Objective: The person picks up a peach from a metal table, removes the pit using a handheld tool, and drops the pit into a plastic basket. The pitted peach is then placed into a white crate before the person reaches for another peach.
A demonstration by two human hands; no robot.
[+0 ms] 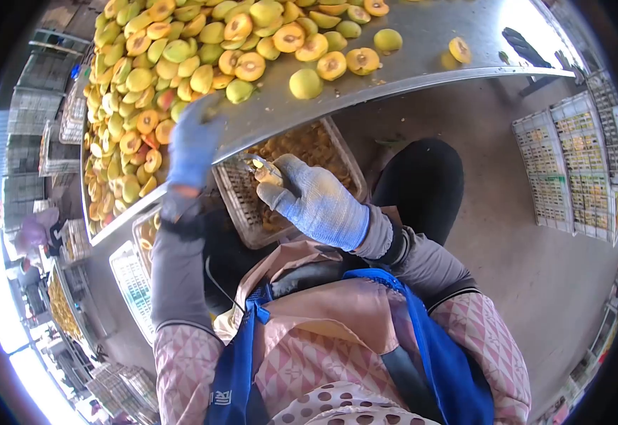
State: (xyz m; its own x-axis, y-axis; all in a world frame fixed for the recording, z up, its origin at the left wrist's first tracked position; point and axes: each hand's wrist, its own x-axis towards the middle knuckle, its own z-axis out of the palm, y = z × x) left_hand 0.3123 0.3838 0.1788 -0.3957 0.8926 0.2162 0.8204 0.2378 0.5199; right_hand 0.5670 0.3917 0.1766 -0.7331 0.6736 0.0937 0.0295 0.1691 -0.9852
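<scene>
My left hand (197,142), in a blue glove, is over the metal table's front edge, beside the heap of green-yellow fruit (139,79). Motion smears its fingers, so what they hold, if anything, cannot be made out. Near the middle, my right hand (323,205), in a light blue and white glove, is closed around a small metal tool (254,160) with a pale, rounded part between thumb and fingers. This hand is above a white crate (355,159) of brownish-orange pieces under the table edge. Several cut fruit halves (331,65) lie cut face up, showing orange flesh.
The metal table (408,74) spans the top. A dark object (525,48) lies at its far right. Stacked crates (567,166) stand on the floor at right. My dark-clad knee (422,177) is beside the crate below. More crates (133,280) and a person (36,230) are at left.
</scene>
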